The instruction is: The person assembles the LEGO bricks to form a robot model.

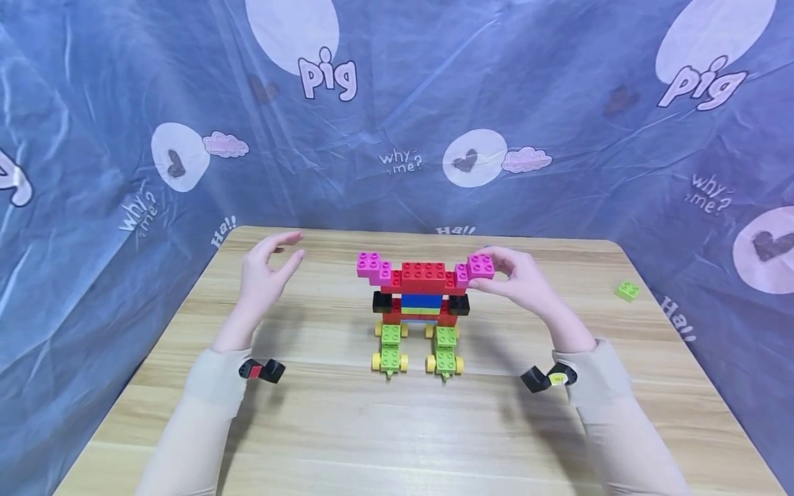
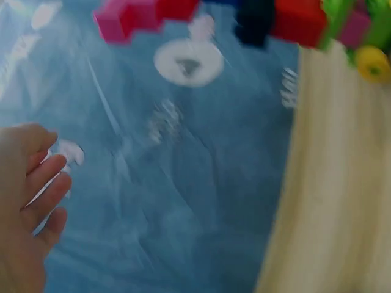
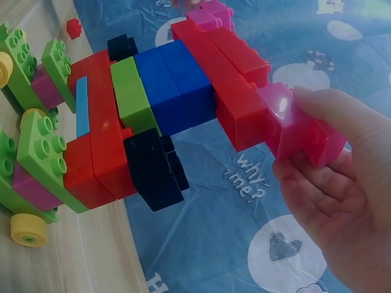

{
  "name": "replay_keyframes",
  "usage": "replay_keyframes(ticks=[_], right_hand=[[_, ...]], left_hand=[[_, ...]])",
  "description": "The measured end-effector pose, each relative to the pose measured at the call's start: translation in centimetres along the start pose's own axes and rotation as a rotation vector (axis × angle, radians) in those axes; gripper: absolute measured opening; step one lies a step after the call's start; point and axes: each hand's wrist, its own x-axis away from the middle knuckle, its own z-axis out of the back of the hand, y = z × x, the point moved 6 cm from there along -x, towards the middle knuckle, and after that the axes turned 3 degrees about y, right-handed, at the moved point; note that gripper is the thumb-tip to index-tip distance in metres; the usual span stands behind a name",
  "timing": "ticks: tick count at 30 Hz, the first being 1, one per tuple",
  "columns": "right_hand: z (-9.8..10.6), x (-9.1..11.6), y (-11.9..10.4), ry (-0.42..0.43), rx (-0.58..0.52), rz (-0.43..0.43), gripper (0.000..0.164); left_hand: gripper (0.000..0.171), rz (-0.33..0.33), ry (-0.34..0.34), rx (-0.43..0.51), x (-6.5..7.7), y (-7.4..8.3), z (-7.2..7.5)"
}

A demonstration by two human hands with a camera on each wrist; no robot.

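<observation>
A toy-brick figure stands in the middle of the table, its red top bricks (image 1: 424,275) above blue bricks (image 1: 422,302) and black side bricks (image 1: 458,304). Below are lime green wheeled bases (image 1: 390,358) with yellow wheels. Pink bricks (image 1: 369,264) step outward at its left end. My right hand (image 1: 517,279) pinches the pink bricks (image 3: 284,119) at the right end, thumb on one side and fingers beneath in the right wrist view. Left of the figure, my left hand (image 1: 260,269) hovers with fingers loosely bent, holding nothing; the left wrist view is blurred.
A loose lime green brick (image 1: 628,291) lies near the table's right edge. A blue printed cloth (image 1: 403,200) hangs behind and along both sides of the wooden table (image 1: 422,441). A small red object (image 3: 74,28) appears at the upper left in the right wrist view.
</observation>
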Motion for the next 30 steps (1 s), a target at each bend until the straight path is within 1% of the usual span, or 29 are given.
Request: replay_keyframes(ticks=[4,6,8,11,13,16,18,24,28,30], right_hand=[[0.1,0.0,0.0,0.002,-0.001,-0.004,0.044],[0.1,0.0,0.0,0.0,0.002,-0.009,0.045],[0.1,0.0,0.1,-0.003,0.0,-0.015,0.044],[0.0,0.0,0.1,-0.007,-0.003,-0.023,0.044],[0.0,0.1,0.1,-0.012,-0.004,-0.031,0.044],[-0.1,0.1,0.1,-0.016,-0.007,-0.043,0.044],[-0.1,0.1,0.2,-0.017,-0.009,-0.046,0.045],[-0.1,0.1,0.2,-0.014,-0.005,-0.052,0.044],[-0.1,0.1,0.2,-0.017,-0.006,-0.053,0.044],[-0.2,0.1,0.3,-0.016,-0.01,-0.052,0.044]], left_hand=[[0.03,0.139,-0.05,-0.058,0.7,-3.7,0.7],[0.032,0.212,-0.078,-0.081,1.1,-5.7,1.2],[0.034,0.28,-0.093,-0.094,1.5,-7.8,1.8],[0.036,0.355,-0.103,-0.131,2.4,-10.5,2.7],[0.037,0.39,-0.115,-0.148,3.0,-12.0,3.2],[0.041,0.431,-0.155,-0.144,3.8,-13.5,3.8],[0.044,0.455,-0.191,-0.126,4.3,-14.2,4.1],[0.056,0.543,-0.315,-0.111,5.7,-16.0,4.7],[0.064,0.597,-0.402,-0.105,6.7,-17.1,4.8],[0.069,0.613,-0.433,-0.097,7.2,-17.5,4.8]])
